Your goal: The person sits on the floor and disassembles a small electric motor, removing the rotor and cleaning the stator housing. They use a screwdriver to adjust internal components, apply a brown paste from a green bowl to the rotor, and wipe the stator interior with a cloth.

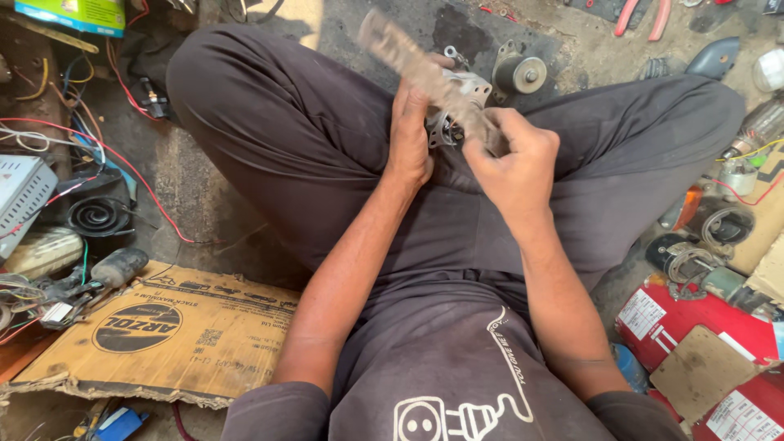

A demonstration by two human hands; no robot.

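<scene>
Flat tool (408, 57) motion-blurred, type unclear. Metal motor part (457, 102) mostly hidden behind left hand (411, 135) & right hand (510, 159). Pliers (641, 16) and green box (73, 12) cut by top edge.

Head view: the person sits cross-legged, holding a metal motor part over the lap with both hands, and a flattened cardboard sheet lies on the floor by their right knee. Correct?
Not quite. In the head view the flattened cardboard sheet lies on the person's left side, not by the right knee. The rest stands: they sit cross-legged, left hand and right hand both holding the metal motor part over the lap.
</scene>
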